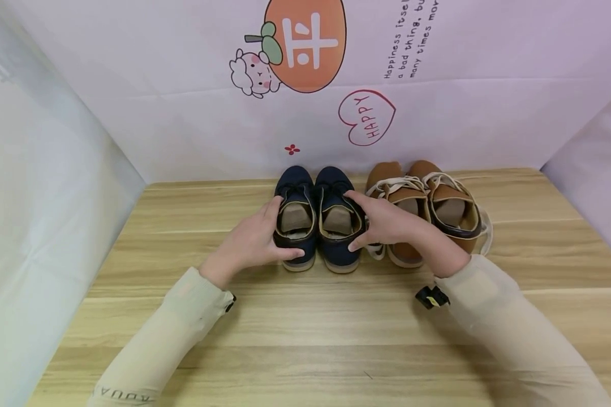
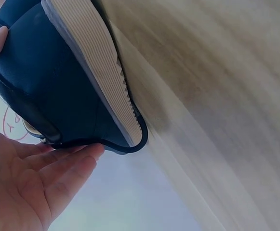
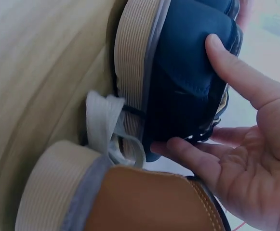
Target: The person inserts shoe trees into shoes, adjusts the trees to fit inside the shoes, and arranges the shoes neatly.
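Observation:
Two navy blue shoes stand side by side, toes toward the back wall. My left hand (image 1: 249, 238) grips the left navy shoe (image 1: 294, 178), thumb at its heel and fingers along its outer side. The left wrist view shows its ribbed cream sole close on the wood. My right hand (image 1: 389, 220) holds the right navy shoe (image 1: 340, 255) from its outer side, thumb at the heel and fingers near the laces. Just right of it are a brown shoe (image 1: 406, 253) with loose white laces and a second brown shoe (image 1: 452, 193), partly behind my right hand and wrist.
A wooden tabletop (image 1: 305, 328) lies under the shoes. Behind it rises a white printed cloth wall (image 1: 209, 135), close to the toes. White side walls stand left and right. A white lace (image 3: 101, 120) hangs between the brown and navy shoes.

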`<state>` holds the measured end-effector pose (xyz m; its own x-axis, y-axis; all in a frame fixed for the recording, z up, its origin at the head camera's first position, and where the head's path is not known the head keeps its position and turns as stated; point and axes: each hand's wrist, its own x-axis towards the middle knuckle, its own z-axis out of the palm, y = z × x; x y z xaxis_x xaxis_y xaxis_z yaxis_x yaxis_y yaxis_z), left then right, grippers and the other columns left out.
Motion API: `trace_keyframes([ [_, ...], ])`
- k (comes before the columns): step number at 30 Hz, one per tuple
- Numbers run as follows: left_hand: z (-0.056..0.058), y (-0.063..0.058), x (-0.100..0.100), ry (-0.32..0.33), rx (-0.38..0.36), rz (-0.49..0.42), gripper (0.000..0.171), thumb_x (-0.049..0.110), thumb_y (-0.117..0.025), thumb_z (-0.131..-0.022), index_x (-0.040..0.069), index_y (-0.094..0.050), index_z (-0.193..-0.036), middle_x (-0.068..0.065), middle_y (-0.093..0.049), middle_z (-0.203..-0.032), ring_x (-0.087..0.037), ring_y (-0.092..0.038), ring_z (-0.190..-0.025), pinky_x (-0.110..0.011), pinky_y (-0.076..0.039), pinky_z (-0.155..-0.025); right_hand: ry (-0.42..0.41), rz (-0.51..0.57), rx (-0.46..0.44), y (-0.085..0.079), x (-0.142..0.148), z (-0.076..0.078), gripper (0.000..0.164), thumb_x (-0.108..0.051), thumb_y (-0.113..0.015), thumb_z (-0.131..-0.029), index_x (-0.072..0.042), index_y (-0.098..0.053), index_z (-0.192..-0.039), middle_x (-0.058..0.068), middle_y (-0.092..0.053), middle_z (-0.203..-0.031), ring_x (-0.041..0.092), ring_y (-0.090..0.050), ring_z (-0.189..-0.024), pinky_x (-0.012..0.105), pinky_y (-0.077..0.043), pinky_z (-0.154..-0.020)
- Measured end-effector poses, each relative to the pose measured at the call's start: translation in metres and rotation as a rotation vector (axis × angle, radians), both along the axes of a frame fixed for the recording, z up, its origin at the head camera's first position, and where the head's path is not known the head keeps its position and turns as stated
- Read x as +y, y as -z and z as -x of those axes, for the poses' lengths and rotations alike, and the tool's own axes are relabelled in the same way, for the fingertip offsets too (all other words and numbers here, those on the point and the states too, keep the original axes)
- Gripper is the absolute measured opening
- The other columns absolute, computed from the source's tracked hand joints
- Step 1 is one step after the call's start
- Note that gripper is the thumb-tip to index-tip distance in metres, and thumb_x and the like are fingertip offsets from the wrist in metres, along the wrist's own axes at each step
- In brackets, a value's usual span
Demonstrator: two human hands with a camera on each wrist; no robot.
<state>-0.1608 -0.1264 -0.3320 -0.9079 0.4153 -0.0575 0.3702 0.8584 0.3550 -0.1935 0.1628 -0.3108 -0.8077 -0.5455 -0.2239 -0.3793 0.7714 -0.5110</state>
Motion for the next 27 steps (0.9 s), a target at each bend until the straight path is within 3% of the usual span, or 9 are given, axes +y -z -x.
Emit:
trace_keyframes([
  [7,0.0017,-0.0028,0.0003,0.007,-0.015,0.023,0.122,0.07,-0.069,-0.078,0.0,-0.009,-0.158,-0.022,-0.019,-0.164,-0.038,-0.036,-0.145,-0.049,-0.038,-0.114,-0.031,-0.017,-0.007,-0.0019,0.0007,0.0032,0.111,-0.033,-0.085,-0.079,-0.004,-0.013,-0.159,0.024,-0.051,-0.144,0.018,-0.066,-0.082,0.046,-0.05,-0.091],
  [10,0.0028,-0.0034,0.0003,0.007,-0.022,0.028,0.122,0.071,-0.068,-0.078,0.001,-0.008,-0.159,-0.022,-0.018,-0.164,-0.037,-0.034,-0.146,-0.049,-0.037,-0.116,-0.038,-0.026,-0.008,-0.0027,0.0006,0.0045,0.111,-0.034,-0.085,-0.079,-0.004,-0.013,-0.159,0.024,-0.048,-0.147,0.022,-0.067,-0.09,0.048,-0.049,-0.095],
  [16,0.0032,-0.0041,-0.0015,0.005,-0.023,0.036,0.124,0.072,-0.068,-0.078,0.001,-0.008,-0.159,-0.022,-0.017,-0.164,-0.038,-0.034,-0.146,-0.049,-0.036,-0.116,-0.043,-0.024,-0.019,-0.0019,-0.0016,0.0063,0.112,-0.033,-0.084,-0.079,-0.005,-0.011,-0.159,0.023,-0.053,-0.142,0.025,-0.068,-0.091,0.05,-0.048,-0.097],
  [21,0.0015,-0.0011,-0.0015,0.0,-0.031,0.006,0.123,0.07,-0.069,-0.079,0.0,-0.007,-0.158,-0.024,-0.018,-0.164,-0.038,-0.033,-0.147,-0.049,-0.035,-0.117,-0.042,-0.021,-0.017,-0.0012,-0.0016,0.0052,0.111,-0.034,-0.084,-0.08,-0.005,-0.011,-0.159,0.025,-0.031,-0.159,0.04,-0.051,-0.131,0.056,-0.043,-0.107],
  [22,0.0013,-0.0004,-0.0014,-0.002,-0.033,-0.004,0.122,0.07,-0.068,-0.08,0.0,-0.006,-0.159,-0.024,-0.017,-0.164,-0.038,-0.032,-0.148,-0.049,-0.034,-0.117,-0.04,-0.02,-0.013,-0.0016,-0.0014,0.0051,0.11,-0.034,-0.083,-0.081,-0.005,-0.012,-0.159,0.025,-0.031,-0.159,0.041,-0.049,-0.133,0.057,-0.042,-0.107],
  [24,0.001,0.0009,-0.0008,-0.005,-0.034,-0.02,0.121,0.069,-0.067,-0.081,0.002,-0.005,-0.159,-0.022,-0.015,-0.165,-0.037,-0.028,-0.149,-0.049,-0.031,-0.119,-0.029,-0.02,-0.005,-0.0032,0.0003,0.0042,0.108,-0.034,-0.083,-0.081,-0.006,-0.013,-0.159,0.025,-0.045,-0.149,0.042,-0.058,-0.119,0.054,-0.046,-0.102],
  [27,-0.0006,0.0009,-0.0002,0.004,-0.011,-0.021,0.117,0.069,-0.063,-0.084,0.004,-0.003,-0.16,-0.02,-0.01,-0.166,-0.036,-0.02,-0.152,-0.05,-0.027,-0.121,-0.027,-0.007,0.037,-0.0077,0.0064,-0.0004,0.099,-0.033,-0.079,-0.085,-0.007,-0.019,-0.159,0.024,-0.048,-0.146,0.04,-0.059,-0.116,0.054,-0.047,-0.099],
])
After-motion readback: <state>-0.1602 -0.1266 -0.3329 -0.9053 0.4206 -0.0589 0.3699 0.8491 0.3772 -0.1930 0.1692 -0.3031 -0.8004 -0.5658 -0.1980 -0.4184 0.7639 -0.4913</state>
